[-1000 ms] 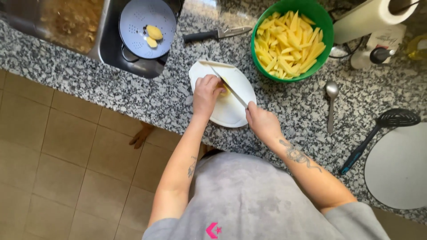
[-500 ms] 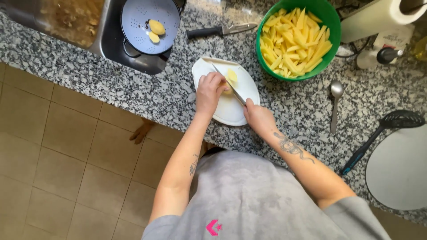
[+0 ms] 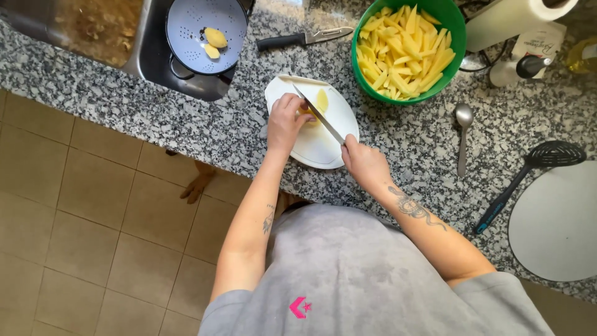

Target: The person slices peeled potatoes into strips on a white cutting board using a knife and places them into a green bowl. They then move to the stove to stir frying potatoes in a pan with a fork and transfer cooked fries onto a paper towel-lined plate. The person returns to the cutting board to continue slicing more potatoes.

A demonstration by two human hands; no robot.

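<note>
Potato [image 3: 320,99] sits on the white cutting board [image 3: 323,146] at the near edge of the granite counter [image 3: 124,106], a peeled yellow piece under my knife [image 3: 318,114]. From the head camera, the only view I have, my left hand [image 3: 287,121] is curled over the left end of that piece, pinning it to the board, and my right hand [image 3: 364,163] is closed around the knife handle at the near right, the blade slanting far and left across the potato. The hands are apart, one on each side of the blade.

To do this cut well, I judge I should keep the left fingertips tucked back from the edge, since they lie just beside the steel, and bring the blade straight down so the sticks come out even like those in the green bowl [image 3: 457,37] far right of the board. The board hangs close to the counter's near edge, so pressing downward rather than toward me looks safer.

Further off, a blue colander [image 3: 186,25] in the sink holds two more peeled pieces, a second knife [image 3: 301,39] lies beyond the board, and a spoon [image 3: 462,134] rests to the right.
</note>
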